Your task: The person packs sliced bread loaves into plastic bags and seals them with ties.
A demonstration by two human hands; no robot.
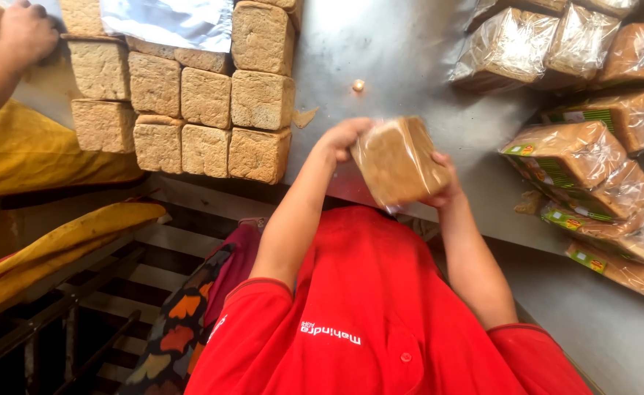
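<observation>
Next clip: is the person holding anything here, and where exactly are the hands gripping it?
Yes: a bagged loaf of brown bread, held off the metal table. The left hand grips its upper-left end, the right hand its lower-right side.

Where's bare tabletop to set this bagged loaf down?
Bare metal table lies between the unwrapped loaves and the bagged loaves, beyond a crumb. Both sides are crowded. Left hand and right hand hold the bagged loaf.

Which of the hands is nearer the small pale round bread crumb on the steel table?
Left. The left hand is just below the crumb; the right hand is lower right, beyond the plastic-wrapped brown bread loaf both hold.
</observation>
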